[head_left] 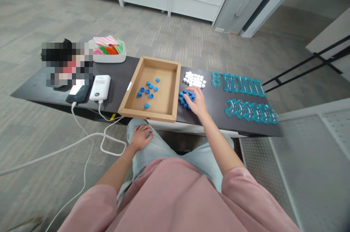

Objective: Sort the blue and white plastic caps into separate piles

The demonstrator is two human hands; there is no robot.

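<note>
My right hand (197, 101) is over a pile of small blue plastic pieces (182, 101) on the dark table, its thumb and fingers apart above them. Part of the pile is hidden under that hand. My left hand (140, 137) lies on my left thigh, fingers loosely spread and nothing visible in it. Between the two, an open cardboard box (131, 97) holds several loose blue pieces (151, 96). Just behind the pile sits a cluster of white pieces (194, 80).
Clear teal plastic parts lie in rows at the right: straight ones (243, 85), curved ones (250, 111) and small square ones (216, 79). A white power bank (100, 88), a phone (79, 91) with cables, and a white basket (109, 58) of colourful items are at the left.
</note>
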